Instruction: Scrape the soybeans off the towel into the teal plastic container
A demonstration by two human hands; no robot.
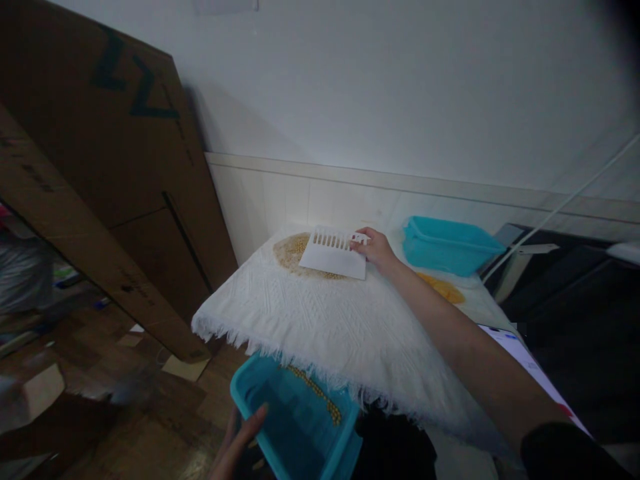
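My right hand (376, 248) reaches across a white fringed cloth (320, 320) and grips a white toothed scraper (334, 253) by its right end. The scraper lies over a pile of yellow beans (290, 250) at the cloth's far left. My left hand (239, 445) holds a turquoise plastic tray (295, 427) by its left rim, just below the cloth's near edge. A line of yellow beans (320, 397) lies inside that tray.
A second turquoise tray (447, 243) stands at the far right by the wall, with a yellow patch of beans (443, 288) in front of it. Large cardboard sheets (110, 173) lean at the left. A white cable (560, 210) crosses on the right. Wooden floor (150, 413) lies below.
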